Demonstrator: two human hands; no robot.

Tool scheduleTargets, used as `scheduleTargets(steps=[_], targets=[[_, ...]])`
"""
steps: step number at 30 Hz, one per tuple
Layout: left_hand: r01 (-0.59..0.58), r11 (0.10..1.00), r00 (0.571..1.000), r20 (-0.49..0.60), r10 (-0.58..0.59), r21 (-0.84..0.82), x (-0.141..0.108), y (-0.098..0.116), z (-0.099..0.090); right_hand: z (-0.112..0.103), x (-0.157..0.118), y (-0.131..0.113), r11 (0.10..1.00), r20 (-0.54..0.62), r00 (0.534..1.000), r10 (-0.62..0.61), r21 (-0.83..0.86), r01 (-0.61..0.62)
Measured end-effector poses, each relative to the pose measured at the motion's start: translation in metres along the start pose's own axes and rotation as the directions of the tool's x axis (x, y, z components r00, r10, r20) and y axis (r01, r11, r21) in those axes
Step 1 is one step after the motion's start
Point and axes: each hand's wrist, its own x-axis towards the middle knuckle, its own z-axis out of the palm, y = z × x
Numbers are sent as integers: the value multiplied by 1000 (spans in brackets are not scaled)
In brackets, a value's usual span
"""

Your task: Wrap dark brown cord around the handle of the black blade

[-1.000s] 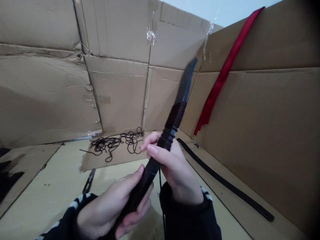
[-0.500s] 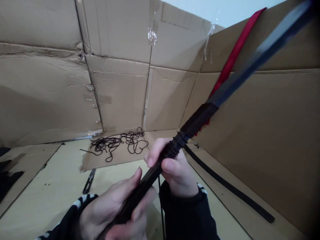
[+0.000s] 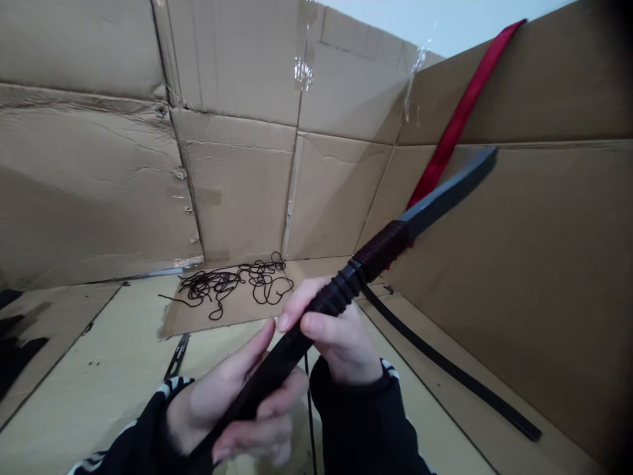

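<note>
A sword (image 3: 284, 359) slants from the bottom centre up to the right: black shaft, bands of dark cord (image 3: 378, 251) wound round its middle, grey blade (image 3: 452, 191) at the far end. My left hand (image 3: 217, 402) is wrapped round the lower black shaft, thumb lying along it. Higher up, my right hand (image 3: 349, 346) grips the shaft at the lower cord turns, thumb pressed on top. A length of black cord (image 3: 310, 422) hangs down beside my right sleeve. The lower end of the shaft runs out of view.
Tangled dark cord (image 3: 212, 284) lies on a cardboard sheet (image 3: 198, 323) at the back. Thread snips (image 3: 177, 356) rest near my left sleeve. Along the right lies a curved black strip (image 3: 459, 376). A red ribbon (image 3: 459, 119) hangs over the cardboard wall (image 3: 544, 231).
The blade has swung down and its tip now shows in front of the right wall. Both hands keep their grip, the right one having shifted slightly left.
</note>
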Motion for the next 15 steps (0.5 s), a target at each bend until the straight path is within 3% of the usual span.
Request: scheduleTargets(steps=[1, 2, 4, 5, 6, 7, 8, 10, 11, 13, 14, 15], targets=[[-38, 997, 994, -96, 44, 61, 0, 1, 0, 0, 1, 2, 999, -86, 996, -30, -41, 26], [-82, 980, 959, -253, 126, 179, -1, 2, 1, 0, 1, 3, 993, -198, 978, -67, -112, 45], [-79, 899, 769, -547, 330, 431, -3, 3, 4, 3, 3, 4, 964, -383, 912, -145, -261, 43], [-43, 873, 683, -623, 380, 486, -4, 2, 5, 4, 4, 4, 954, -410, 898, -162, -297, 36], [-27, 876, 650, -657, 382, 482, -5, 0, 6, 4, 5, 4, 955, -378, 913, -150, -294, 35], [-33, 905, 672, -661, 335, 425, -5, -1, 7, 4, 5, 3, 964, -299, 946, -122, -263, 41], [-51, 943, 736, -626, 258, 329, -5, -3, 6, 2, 5, 3, 976, -187, 978, -92, -214, 51], [-86, 990, 897, -425, 125, 110, -4, -5, 4, -4, 4, 2, 992, 38, 998, -57, -108, 60], [-92, 996, 954, -285, 93, 18, -3, -5, 2, -6, 4, 2, 996, 110, 993, -47, -66, 54], [-52, 996, 996, -75, 47, -74, -2, -1, 0, -7, 2, 1, 1000, 125, 992, -14, -13, 16], [-40, 998, 998, -54, 38, -40, -2, 1, 0, -6, 2, 1, 1000, 81, 997, 7, -17, -6], [-53, 997, 993, -100, 59, 59, -2, 3, 1, -2, 1, 0, 998, 1, 1000, 20, -54, -20]])
